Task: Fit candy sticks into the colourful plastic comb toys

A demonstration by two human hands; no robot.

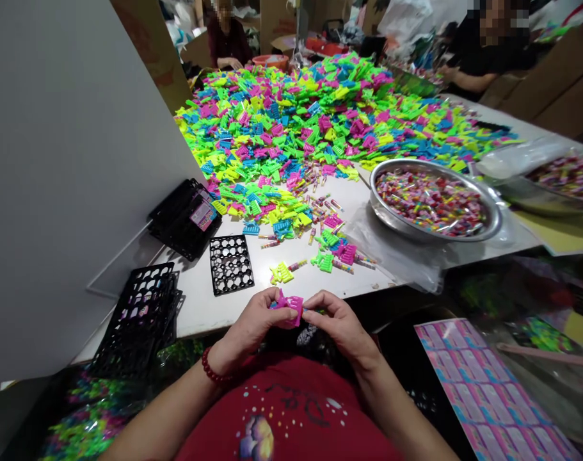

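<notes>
Close to my body, just off the table's front edge, my left hand (256, 315) is closed on a small pink slatted plastic toy piece (294, 308). The thumb lies across its front. At the toy's right end my right hand (336, 320) pinches with thumb and forefinger; what sits between those fingertips is mostly hidden. On the table beyond lie a yellow toy piece (282, 273) with a candy tube (298, 264) at its end, a green piece (326, 261) and another pink piece (347, 253).
A heap of bright plastic pieces (291, 128) covers the table's far part. At right stands a metal bowl (430, 198) of wrapped candy tubes. Black trays (231, 264) lie at left, beside a white panel (80, 160). Printed card sheets (487, 384) lie lower right. Two people sit across.
</notes>
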